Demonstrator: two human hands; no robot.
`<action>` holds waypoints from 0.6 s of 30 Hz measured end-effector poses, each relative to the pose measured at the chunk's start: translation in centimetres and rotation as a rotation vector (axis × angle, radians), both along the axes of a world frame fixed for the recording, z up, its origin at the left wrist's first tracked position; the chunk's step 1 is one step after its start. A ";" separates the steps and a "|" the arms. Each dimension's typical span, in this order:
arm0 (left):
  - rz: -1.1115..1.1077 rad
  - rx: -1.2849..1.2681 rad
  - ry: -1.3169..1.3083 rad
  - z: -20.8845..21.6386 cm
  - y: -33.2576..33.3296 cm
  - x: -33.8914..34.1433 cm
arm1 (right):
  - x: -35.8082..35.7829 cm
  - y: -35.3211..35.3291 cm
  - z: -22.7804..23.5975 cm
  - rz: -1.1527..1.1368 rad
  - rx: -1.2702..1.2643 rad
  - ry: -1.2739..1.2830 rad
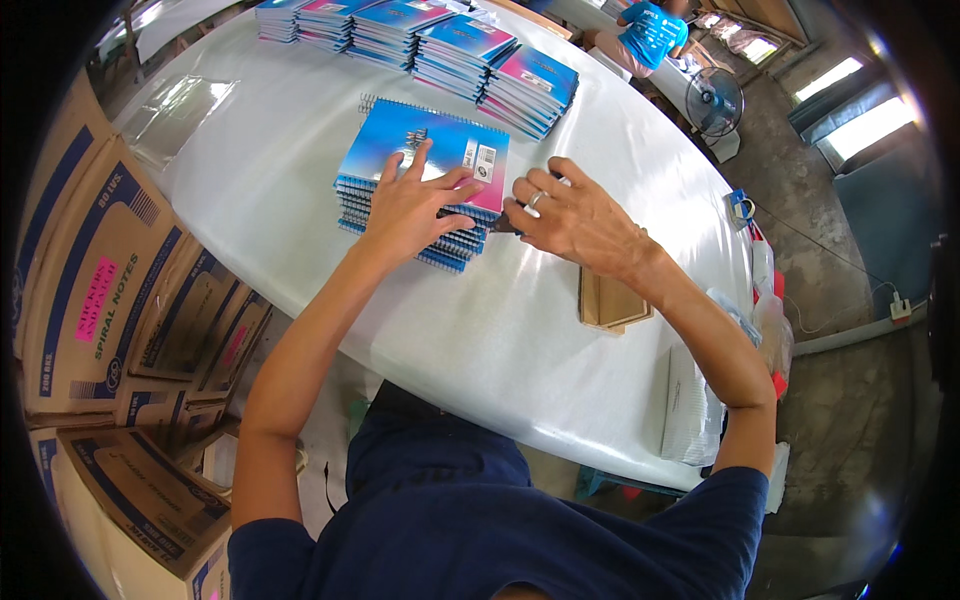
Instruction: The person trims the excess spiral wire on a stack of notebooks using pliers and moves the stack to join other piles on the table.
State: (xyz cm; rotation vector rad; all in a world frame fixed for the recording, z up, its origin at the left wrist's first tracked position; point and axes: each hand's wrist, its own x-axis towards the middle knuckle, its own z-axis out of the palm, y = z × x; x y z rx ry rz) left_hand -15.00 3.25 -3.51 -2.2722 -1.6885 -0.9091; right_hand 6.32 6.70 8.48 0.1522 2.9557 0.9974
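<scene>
A stack of spiral notebooks (385, 135) with blue and pink covers stands on the white table before me, wire coils along its edges. My left hand (405, 205) lies on the top cover with fingers spread, the thumb near the coils at the front right corner. Just right of the stack, my right hand (575, 215), with a ring on one finger, is closed round a small dark tool (508, 227). Its tip points at the coiled edge; most of it is hidden in my fingers, so I cannot tell its kind.
Several more notebook stacks (465, 40) line the table's far side. A brown cardboard piece (605, 300) lies under my right forearm. Cartons (110, 270) are piled at left. A white package (690, 405) rests at the right edge. Beyond are a fan (714, 102) and a seated person (652, 35).
</scene>
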 end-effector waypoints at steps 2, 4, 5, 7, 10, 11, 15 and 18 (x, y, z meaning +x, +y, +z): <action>0.003 -0.015 -0.005 -0.1 0.1 0.0 | 0.2 0.8 -0.5 0.059 0.025 -0.067; 0.009 -0.020 -0.003 -0.2 0.1 0.0 | 0.4 1.1 -0.7 0.109 0.059 -0.107; 0.010 -0.022 -0.002 -0.2 0.1 0.0 | 0.5 1.1 -0.7 0.128 0.082 -0.111; 0.000 -0.027 0.004 -0.1 0.1 0.0 | 0.3 0.7 -0.7 0.094 0.103 -0.136; 0.008 -0.029 0.010 -0.2 0.0 -0.2 | -1.0 -1.9 -1.3 -0.182 0.084 -0.244; 0.016 -0.030 0.013 -0.3 0.0 -0.3 | -2.1 -3.0 -1.7 -0.347 0.062 -0.312; -0.002 -0.035 -0.007 0.2 -0.5 -0.2 | -1.9 -2.6 -0.4 -0.334 0.049 -0.204; -0.004 -0.042 -0.007 0.0 -0.2 -0.1 | -0.7 -1.0 -0.6 -0.013 0.011 -0.024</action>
